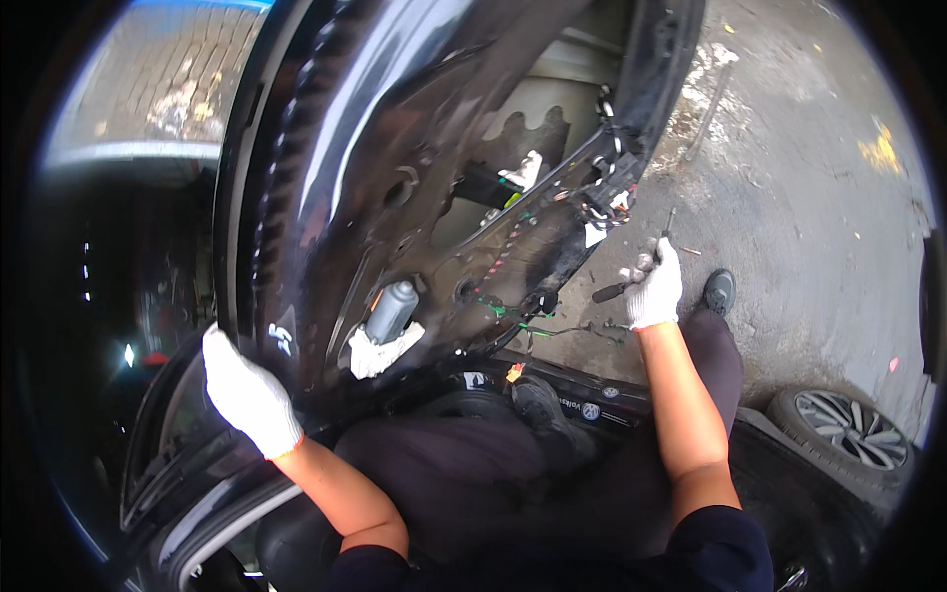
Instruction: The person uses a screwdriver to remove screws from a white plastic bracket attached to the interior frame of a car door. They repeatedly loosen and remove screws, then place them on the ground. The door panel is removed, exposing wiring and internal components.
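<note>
My left hand (249, 395), in a white glove, is closed over the edge of an open black car door (326, 247); part of its fingers is hidden. To the right, my white-gloved right hand (655, 286) grips a screwdriver (610, 293) with a dark handle. A thin dark shaft (671, 223) sticks out past the fingertips; I cannot tell whether it belongs to the same tool. The door's inner side is bare of its trim panel. A grey cylindrical motor (392, 311) in a white housing is mounted on it. Beside my right hand hangs a wiring harness (552, 326) with green connectors.
Black cables and plugs (612, 192) hang at the door's far edge, by a large cutout (533, 128). The door sill (631, 403) runs below my legs. On the grey concrete floor (789, 178) are my shoe (721, 292) and a wheel (850, 431) at the right.
</note>
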`<action>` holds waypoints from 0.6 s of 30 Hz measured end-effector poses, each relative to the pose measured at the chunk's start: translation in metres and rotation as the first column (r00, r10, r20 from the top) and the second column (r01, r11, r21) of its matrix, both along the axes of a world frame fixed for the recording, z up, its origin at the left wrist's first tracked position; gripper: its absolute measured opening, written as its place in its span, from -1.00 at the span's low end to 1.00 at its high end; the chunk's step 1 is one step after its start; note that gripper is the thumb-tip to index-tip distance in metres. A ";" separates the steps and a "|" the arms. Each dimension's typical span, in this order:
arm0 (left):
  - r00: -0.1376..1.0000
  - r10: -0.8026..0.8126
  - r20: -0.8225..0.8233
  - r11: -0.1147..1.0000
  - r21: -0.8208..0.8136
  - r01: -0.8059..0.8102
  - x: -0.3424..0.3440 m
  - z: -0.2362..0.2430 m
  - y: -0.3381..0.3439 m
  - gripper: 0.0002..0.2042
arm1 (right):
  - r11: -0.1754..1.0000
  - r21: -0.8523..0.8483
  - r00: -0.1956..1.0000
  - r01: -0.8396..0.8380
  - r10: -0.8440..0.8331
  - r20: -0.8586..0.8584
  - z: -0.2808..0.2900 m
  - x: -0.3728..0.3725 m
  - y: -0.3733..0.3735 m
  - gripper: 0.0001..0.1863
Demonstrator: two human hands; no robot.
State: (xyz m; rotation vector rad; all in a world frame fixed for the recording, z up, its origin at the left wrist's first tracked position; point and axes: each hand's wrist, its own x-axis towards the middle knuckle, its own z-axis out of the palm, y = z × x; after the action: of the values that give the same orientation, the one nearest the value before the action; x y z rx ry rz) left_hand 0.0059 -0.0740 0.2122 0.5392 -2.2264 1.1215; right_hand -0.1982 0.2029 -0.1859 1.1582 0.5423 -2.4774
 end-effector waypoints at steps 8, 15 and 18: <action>0.994 -0.020 -0.103 0.998 -0.054 0.015 -0.017 -0.005 0.019 -0.76 | 0.998 -0.061 1.000 -0.014 0.016 0.019 -0.022 0.005 -0.002 -0.69; 0.940 -0.133 -0.313 0.968 0.162 0.190 -0.024 -0.009 0.026 -0.74 | 0.997 0.049 0.998 -0.058 0.057 0.009 -0.030 0.003 -0.006 -0.70; 0.929 -0.094 -0.358 0.964 0.201 0.175 -0.030 -0.008 0.031 -0.74 | 0.998 0.022 0.998 -0.057 0.056 0.032 -0.030 0.006 -0.009 -0.69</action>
State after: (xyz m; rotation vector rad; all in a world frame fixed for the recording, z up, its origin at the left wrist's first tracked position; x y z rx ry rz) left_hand -0.0240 -0.0432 0.2037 0.6146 -2.0549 0.6425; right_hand -0.1917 0.1943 -0.2157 1.1724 0.5871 -2.4073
